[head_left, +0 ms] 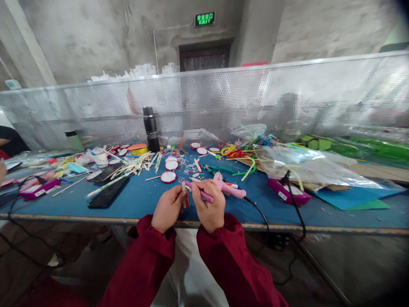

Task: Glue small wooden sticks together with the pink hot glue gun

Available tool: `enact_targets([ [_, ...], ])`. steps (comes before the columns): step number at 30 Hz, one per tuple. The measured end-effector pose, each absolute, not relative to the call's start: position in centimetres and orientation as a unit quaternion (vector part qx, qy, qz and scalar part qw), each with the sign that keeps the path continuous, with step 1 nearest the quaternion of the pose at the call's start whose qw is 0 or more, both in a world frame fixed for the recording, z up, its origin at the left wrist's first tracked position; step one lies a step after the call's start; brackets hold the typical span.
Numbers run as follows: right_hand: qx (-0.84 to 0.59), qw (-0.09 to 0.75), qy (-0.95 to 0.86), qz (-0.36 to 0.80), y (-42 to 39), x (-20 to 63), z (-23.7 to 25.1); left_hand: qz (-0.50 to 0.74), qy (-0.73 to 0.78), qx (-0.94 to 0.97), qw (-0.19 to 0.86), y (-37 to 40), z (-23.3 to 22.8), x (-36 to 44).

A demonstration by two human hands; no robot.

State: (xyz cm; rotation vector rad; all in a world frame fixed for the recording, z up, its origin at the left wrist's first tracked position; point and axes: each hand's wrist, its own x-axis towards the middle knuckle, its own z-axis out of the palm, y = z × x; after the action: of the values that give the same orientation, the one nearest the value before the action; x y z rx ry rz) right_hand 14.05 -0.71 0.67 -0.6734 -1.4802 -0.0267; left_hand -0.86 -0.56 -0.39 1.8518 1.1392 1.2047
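You are holding a small wooden stick point(184, 192) upright in your left hand point(166, 209), grip clamped on it, at the near table point(134, 204) edge. Your right hand point(209, 207) is pinching a purple stick point(202, 194), its tip pointing toward 9 o'clock at the wood. The pink glue gun point(227, 187) is lying just beside, at 2 o'clock, cord point(260, 213) trailing off the edge. Risk: your sleeve could snag the cord and drag the nozzle onto your fingers.

Two hot glue guns: pink point(228, 187), magenta point(289, 192). One black flask point(151, 129). Two dark phones point(108, 192).
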Motion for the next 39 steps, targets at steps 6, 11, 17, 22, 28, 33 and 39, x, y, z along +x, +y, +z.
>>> enact_targets([
  [6,-0.307,0.688,-0.657,-0.013,-0.66,14.04,0.62,0.455,0.437,0.706,0.322,-0.53,-0.45,-0.87],
  [11,-0.311,0.687,-0.656,-0.018,-0.66,14.04,0.58,0.455,0.434,0.709,0.319,-0.58,-0.42,-0.90],
  [17,-0.310,0.687,-0.657,-0.020,-0.72,14.05,0.62,0.455,0.439,0.707,0.317,-0.58,-0.39,-0.87],
  [22,-0.314,0.683,-0.660,-0.018,-0.73,14.08,0.61,0.456,0.438,0.704,0.323,-0.58,-0.32,-0.86],
  [28,-0.321,0.681,-0.657,-0.019,-0.84,14.11,0.75,0.455,0.440,0.707,0.315,-0.66,-0.22,-0.85],
  [33,-0.325,0.681,-0.655,-0.022,-0.88,14.11,0.70,0.455,0.440,0.704,0.321,-0.63,-0.28,-0.88],
  [39,-0.332,0.682,-0.651,-0.039,-0.86,14.15,0.66,0.456,0.436,0.705,0.325,-0.70,-0.16,-0.87],
])
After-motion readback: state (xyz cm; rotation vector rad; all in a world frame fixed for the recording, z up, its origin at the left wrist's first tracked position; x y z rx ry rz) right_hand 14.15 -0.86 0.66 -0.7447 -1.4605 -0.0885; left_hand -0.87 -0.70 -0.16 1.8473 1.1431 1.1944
